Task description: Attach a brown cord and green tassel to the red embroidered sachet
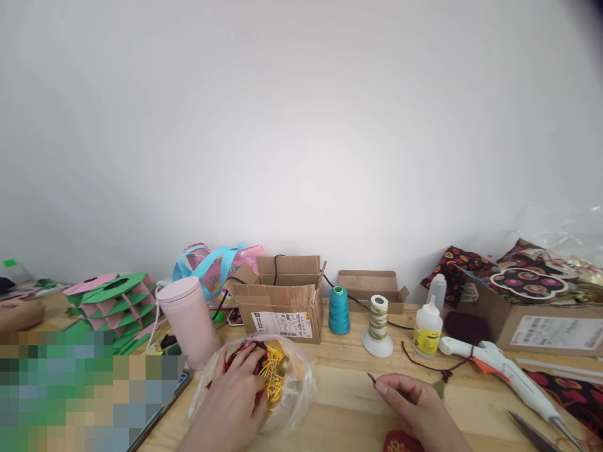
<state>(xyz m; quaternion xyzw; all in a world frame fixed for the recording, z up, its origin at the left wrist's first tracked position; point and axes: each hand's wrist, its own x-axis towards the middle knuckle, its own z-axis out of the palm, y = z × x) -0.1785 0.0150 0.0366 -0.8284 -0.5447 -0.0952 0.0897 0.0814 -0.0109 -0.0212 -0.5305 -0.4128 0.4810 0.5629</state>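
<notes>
Right hand [419, 408] fingers pinch dark thread [370, 377] between plastic bag [299, 376] and glue gun [504, 370]; left hand [233, 398] inside bag, grip hidden.

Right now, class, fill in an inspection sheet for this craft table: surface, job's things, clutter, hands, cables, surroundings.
Surface: wooden table, crowded.
Job's things: plastic bag holding yellow strands; dark thread.
Clutter: pink cup, teal spool, glue bottle, glue gun, cardboard box, folded paper.
Hands: left hand in the plastic bag; right hand pinches the dark thread.
Cables: black cable over the cardboard box.
Surroundings: white wall behind.
</notes>
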